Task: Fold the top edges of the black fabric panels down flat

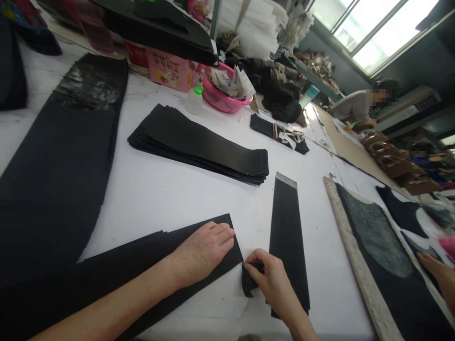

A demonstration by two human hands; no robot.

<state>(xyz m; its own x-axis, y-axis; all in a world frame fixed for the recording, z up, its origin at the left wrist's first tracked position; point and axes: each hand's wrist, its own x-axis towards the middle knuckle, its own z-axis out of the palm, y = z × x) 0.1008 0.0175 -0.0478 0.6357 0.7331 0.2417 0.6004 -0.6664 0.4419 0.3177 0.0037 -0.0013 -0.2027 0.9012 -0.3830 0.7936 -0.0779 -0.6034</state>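
- Under your left hand (204,248) lies the long, flat, matt black strip of sheet material (149,251), set at a slant on the smooth white tabletop (213,199).
- Its colour is an even black; its far end is cut straight across, with a sharp corner close to your right hand (273,274).
- A small step in its upper edge suggests more than one layer, but you cannot count them here.
- Your left hand lies palm down near that end, fingers together and gently bent, resting on the surface rather than closed around anything.
- Your right thumb and forefinger meet in a pinch at the corner, with a small, crumpled black piece of soft material (249,283) hanging in their hold.
- Whether that piece joins the strip or is separate, you cannot tell; your fingers hide part of it.
- Your left forearm covers much of the strip, and its near end blends into shadow and runs out of view at lower left.
- Your right hand also hides part of the narrow black strip with a grey end band (286,222) just beside it.
- At the right edge, another person's hand (437,272) is cut off.
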